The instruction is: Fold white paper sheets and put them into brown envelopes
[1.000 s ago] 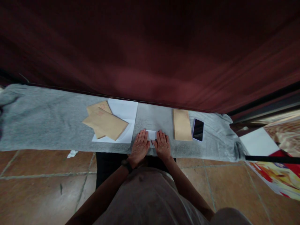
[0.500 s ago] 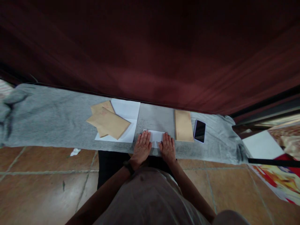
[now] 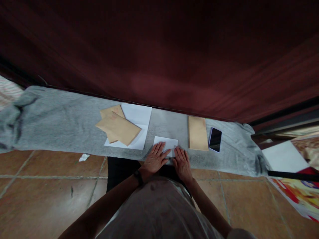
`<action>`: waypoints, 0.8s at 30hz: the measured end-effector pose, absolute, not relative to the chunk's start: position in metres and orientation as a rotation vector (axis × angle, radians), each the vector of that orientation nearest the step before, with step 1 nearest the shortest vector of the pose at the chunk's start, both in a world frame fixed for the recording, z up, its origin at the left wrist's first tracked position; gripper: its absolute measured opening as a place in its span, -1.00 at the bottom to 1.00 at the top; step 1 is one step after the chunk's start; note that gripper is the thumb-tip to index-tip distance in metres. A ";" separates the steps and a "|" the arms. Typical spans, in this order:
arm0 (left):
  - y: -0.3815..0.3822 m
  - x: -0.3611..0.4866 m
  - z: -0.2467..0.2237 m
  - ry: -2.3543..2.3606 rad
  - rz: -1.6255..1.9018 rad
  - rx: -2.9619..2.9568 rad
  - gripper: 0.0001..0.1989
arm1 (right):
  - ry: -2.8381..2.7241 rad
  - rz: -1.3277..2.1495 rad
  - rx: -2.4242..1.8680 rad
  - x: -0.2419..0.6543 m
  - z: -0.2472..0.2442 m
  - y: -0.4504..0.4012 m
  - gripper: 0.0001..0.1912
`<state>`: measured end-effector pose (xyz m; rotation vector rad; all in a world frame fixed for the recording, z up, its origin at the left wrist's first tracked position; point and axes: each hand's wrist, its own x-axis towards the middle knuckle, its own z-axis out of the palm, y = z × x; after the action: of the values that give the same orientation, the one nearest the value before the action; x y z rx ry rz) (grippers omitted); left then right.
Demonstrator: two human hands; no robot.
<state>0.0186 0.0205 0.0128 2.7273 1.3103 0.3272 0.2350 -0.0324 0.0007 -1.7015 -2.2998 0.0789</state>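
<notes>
Head view: a small white paper [image 3: 171, 143] lies flat on the grey cloth [image 3: 62, 122] that covers the surface, straight ahead of the person and within touch of both hands. Its longer side appears to run from left to right, across the line of the forearms, though the fingers hide part of the near edge, so its full outline cannot be told. The left hand [image 3: 153, 161] is nearer in the sense that it covers more: its spread fingers rest on the left and near part of the paper, with the thumb pointing inward across it. The right hand [image 3: 181, 162] is at the near right corner of the paper, fingers close together and laid out flat, the tips meeting that edge. Neither hand is clenched or grips anything; both are loose and palm down. Left of the paper, well apart from it, two brown envelopes [image 3: 119, 127] overlap on a larger white sheet [image 3: 137, 114]. Right of the paper lies a stack of envelopes [image 3: 198, 133], and farther right of it a phone [image 3: 215, 139].
</notes>
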 end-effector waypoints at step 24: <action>0.082 0.081 0.011 1.094 0.294 2.722 -0.48 | -2.372 0.135 -1.654 0.246 0.004 -0.046 -0.41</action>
<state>0.0809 0.0818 0.0109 2.7217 1.0943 0.2944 0.2458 -0.0461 0.0040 -1.6537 -2.3718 0.1346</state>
